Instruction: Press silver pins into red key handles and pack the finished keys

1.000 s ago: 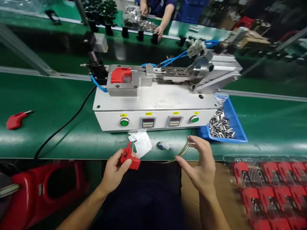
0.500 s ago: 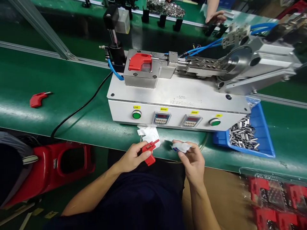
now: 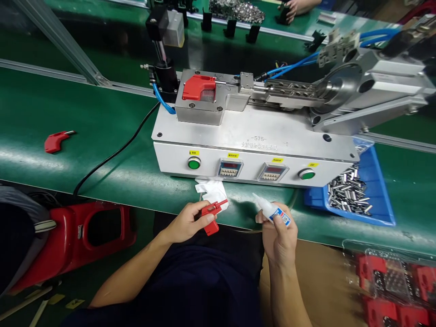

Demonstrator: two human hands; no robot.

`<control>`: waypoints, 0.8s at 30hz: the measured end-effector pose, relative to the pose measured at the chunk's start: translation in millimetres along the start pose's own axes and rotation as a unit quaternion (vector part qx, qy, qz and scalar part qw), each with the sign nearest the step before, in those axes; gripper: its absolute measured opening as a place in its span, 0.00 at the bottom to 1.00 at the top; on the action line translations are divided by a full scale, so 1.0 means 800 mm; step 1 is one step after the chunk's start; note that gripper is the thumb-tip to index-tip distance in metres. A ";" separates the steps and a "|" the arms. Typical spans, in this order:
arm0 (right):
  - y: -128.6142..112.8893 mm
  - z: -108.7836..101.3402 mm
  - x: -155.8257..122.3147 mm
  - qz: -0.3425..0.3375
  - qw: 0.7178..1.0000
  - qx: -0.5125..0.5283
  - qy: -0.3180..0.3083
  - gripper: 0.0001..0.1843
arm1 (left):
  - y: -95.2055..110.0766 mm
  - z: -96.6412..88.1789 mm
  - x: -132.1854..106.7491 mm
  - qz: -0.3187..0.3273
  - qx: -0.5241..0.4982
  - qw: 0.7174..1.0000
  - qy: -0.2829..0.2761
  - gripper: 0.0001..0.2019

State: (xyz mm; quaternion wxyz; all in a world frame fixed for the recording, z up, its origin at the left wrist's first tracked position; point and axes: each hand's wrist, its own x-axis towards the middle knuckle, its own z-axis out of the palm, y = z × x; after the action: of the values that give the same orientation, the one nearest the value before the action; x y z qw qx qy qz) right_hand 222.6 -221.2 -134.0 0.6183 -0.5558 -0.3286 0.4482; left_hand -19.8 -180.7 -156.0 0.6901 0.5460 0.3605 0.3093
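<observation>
My left hand (image 3: 188,221) is closed on a red plastic part (image 3: 211,227) with a thin red prong pointing up to the right. In my right hand (image 3: 282,236) is a small white glue bottle (image 3: 272,212) with a blue label, its narrow nozzle tilted up to the left. The nozzle and the red part are apart. Behind the left hand a white tissue (image 3: 214,190) lies at the machine's foot. A similar red part (image 3: 199,87) sits in the metal block on top of the press machine (image 3: 211,150), against a thin metal rod.
A blue bin (image 3: 378,181) of small metal tubes stands right of the machine. Another red part (image 3: 56,141) lies on the green bench at left, near a black cable (image 3: 117,152). Clear trays of red parts (image 3: 398,281) are at lower right. A co-worker's hand (image 3: 292,10) shows across the bench.
My right hand has turned the glue bottle, so its nozzle now points up-left and its label shows. The left hand stays nearly still. The co-worker's hand has shifted left, onto a black part.
</observation>
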 end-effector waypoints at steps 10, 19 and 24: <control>0.001 -0.002 -0.001 0.010 1.000 0.018 0.007 0.19 | 0.000 -0.001 0.000 0.006 0.004 1.000 0.003 0.20; 0.006 -0.002 0.000 0.014 1.000 0.011 0.006 0.18 | -0.003 0.001 0.000 0.012 0.011 1.000 0.000 0.18; 0.007 -0.003 0.001 0.014 1.000 0.008 0.010 0.19 | -0.002 0.001 0.000 0.019 0.020 1.000 0.003 0.18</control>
State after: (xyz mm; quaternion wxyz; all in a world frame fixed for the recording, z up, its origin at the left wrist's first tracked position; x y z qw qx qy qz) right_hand 224.0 -221.4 -139.9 0.6195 -0.5598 -0.3109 0.4540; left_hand -19.0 -181.7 -157.2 0.6723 0.5654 0.3578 0.3167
